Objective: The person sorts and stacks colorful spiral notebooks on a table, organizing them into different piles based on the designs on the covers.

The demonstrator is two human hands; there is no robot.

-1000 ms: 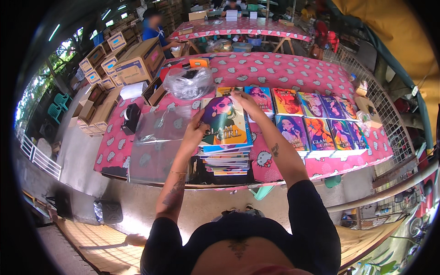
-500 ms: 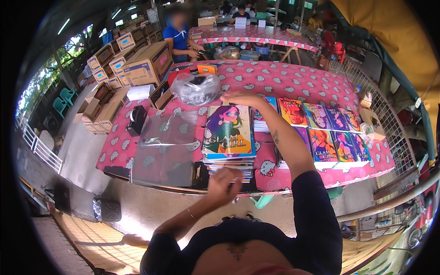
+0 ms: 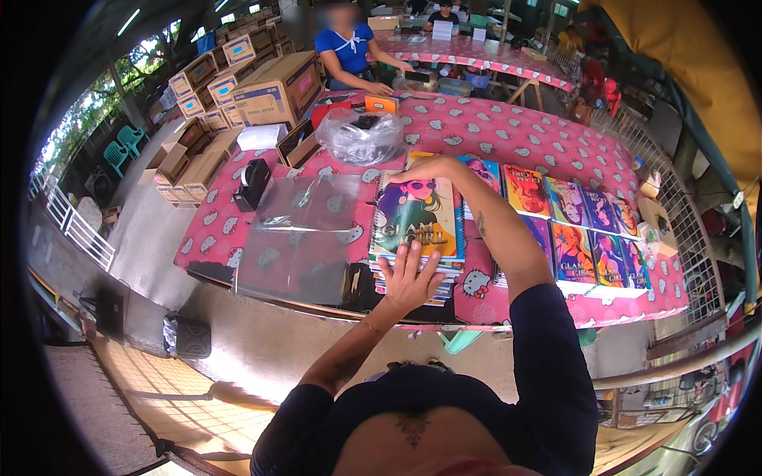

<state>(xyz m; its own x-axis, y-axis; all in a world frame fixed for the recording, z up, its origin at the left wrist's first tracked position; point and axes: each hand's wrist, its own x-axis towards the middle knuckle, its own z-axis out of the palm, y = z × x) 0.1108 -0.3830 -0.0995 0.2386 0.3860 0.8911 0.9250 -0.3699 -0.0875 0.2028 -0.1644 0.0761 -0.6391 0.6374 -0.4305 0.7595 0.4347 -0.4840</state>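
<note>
at center frame, you steady the notebook stack best with even pressure, left hand splayed unclenched on its near edge, right hand at the far edge, grip unclear.

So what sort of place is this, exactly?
Probably a notebook-packing workshop: spiral notebooks stand in neat piles, a black tape dispenser sits beside clear plastic sheeting, and cardboard cartons are piled to the person's left.
</note>
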